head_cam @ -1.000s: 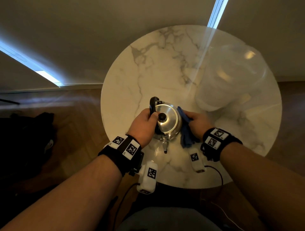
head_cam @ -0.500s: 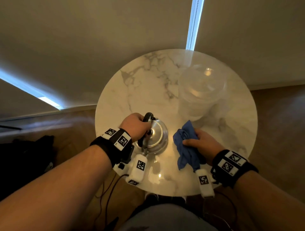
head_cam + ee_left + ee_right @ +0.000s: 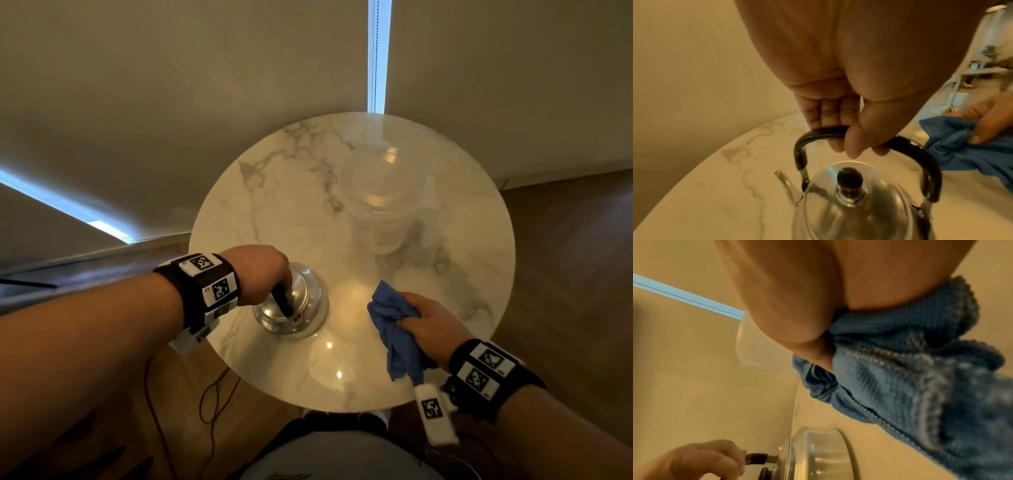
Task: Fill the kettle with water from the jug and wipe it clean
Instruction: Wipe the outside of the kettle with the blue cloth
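Observation:
A shiny steel kettle [image 3: 301, 305] [image 3: 855, 211] [image 3: 818, 454] with a black knob on its lid stands near the front left of the round marble table [image 3: 281, 205]. My left hand [image 3: 260, 274] [image 3: 846, 129] [image 3: 694, 464] grips its black arched handle [image 3: 925, 165] from above. To the right of the kettle, my right hand [image 3: 428, 322] [image 3: 995, 120] [image 3: 797, 305] holds a crumpled blue cloth [image 3: 394, 329] [image 3: 962, 146] [image 3: 910, 369] just above the tabletop, apart from the kettle. The clear plastic jug [image 3: 387, 195] [image 3: 756, 350] stands behind them at the back right.
The table's front edge is close to my body, with wooden floor [image 3: 565, 240] around it. Pale roller blinds [image 3: 171, 102] hang right behind the table. Red cables [image 3: 212, 397] dangle below my left wrist.
My right hand has pulled the blue cloth away from the kettle's side to the right. My left hand has shifted to the top of the handle, and the kettle has moved left.

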`<state>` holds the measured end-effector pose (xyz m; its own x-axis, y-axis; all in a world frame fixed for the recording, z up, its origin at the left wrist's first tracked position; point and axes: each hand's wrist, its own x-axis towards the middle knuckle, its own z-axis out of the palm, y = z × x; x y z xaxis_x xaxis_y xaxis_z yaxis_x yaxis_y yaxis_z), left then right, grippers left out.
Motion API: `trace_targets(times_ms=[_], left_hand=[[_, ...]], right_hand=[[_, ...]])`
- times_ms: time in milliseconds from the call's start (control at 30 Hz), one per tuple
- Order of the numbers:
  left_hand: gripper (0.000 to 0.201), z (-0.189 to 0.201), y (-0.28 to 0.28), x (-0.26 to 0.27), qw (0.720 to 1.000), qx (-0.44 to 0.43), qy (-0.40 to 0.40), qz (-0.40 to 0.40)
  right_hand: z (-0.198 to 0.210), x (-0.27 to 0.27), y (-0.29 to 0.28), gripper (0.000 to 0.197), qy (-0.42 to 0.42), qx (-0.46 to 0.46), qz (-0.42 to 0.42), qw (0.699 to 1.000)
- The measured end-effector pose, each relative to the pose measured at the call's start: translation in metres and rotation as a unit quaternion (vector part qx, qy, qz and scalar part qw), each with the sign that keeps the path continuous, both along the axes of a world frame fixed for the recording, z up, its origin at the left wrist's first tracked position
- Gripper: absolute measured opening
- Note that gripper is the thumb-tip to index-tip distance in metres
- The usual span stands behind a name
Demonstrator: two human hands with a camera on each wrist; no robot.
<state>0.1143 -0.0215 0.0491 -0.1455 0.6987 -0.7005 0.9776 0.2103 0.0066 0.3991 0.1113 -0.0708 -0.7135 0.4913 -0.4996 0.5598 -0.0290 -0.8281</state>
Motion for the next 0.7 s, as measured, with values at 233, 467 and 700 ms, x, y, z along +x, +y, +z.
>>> trace_targets(times_ms=[233, 467, 700], left_hand=[[0.049, -0.016, -0.014, -0.015, 0.989, 0.089, 0.026, -0.113], [0.061, -0.059, -0.066, -0.018, 0.902, 0.363, -0.025, 0.232], [0.074, -0.093, -0.07, -0.004, 0.899, 0.299, -0.117, 0.297]], right_hand=[[0.004, -0.016, -0.007, 0.028, 0.016, -0.056, -0.003, 0.998], [-0.018, -0.068, -0.033, 0.027, 0.049, -0.041, -0.043, 0.997], [-0.026, -0.134, -0.057, 0.039, 0.08, 0.012, -0.031, 0.996]])
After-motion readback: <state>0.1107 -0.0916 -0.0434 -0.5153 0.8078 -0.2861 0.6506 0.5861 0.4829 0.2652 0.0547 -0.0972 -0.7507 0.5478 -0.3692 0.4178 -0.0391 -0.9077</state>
